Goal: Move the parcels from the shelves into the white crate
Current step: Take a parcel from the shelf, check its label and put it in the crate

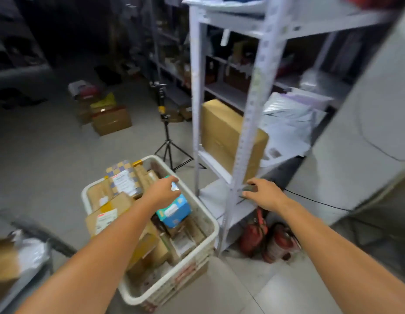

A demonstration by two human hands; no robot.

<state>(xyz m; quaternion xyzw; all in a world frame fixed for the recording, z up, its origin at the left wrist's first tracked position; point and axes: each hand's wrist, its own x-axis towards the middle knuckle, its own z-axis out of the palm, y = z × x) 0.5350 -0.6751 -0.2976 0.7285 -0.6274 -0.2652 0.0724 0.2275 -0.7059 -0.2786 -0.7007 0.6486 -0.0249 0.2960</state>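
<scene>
A dim storeroom with a grey tiled floor spreads out beyond both hands. A white metal shelf rack rises just behind the right hand. On the shelf above that hand stand a large brown cardboard box and, further right, a heap of white plastic mailers.

The white crate sits on the floor under the left hand, packed with brown parcels. Well beyond that hand, more cardboard boxes are stacked on the floor. A black tripod stands between the crate and the rack. Two red fire extinguishers lie below the right hand, at the rack's foot.

The left hand's fingers curl over the top of a blue and teal box, which is tilted over the crate's parcels, inside its rim. The right hand's fingers are bent round a small dark object, blurred, at the rack's front post; a thin black cable runs off to its right.
</scene>
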